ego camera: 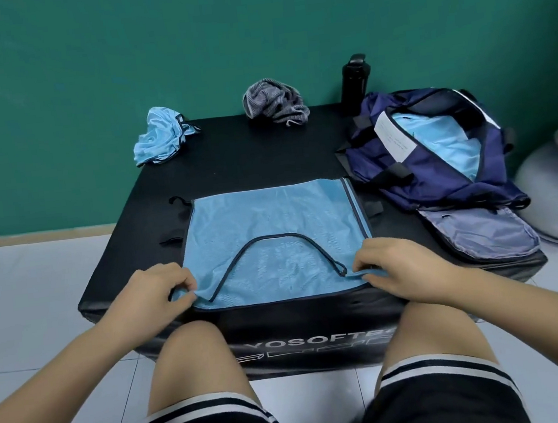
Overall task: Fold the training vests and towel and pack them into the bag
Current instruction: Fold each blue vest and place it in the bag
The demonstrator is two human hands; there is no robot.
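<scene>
The fingers [183, 285] of the left hand [155, 293] are pinched narrow on the near left shoulder strap of the spread vest [271, 219]. The right hand [400, 267] pinches the matching strap. The vest lies flat just beyond the fingertips on the black box [247, 156].

The thin mesh looks light, limp and a little slippery, so it should fold best when held by its bound edges and corners, as it is held here.

Well beyond the left hand lies 1 crumpled vest [159, 136]. Straight ahead is 1 bunched grey towel [275, 103], and beyond the right hand 1 black bottle [355, 82]. Just past the right hand sits 1 open navy bag [441, 194] with light blue fabric [436, 146] inside, possibly another vest. That makes 2 vests outside the bag.
</scene>
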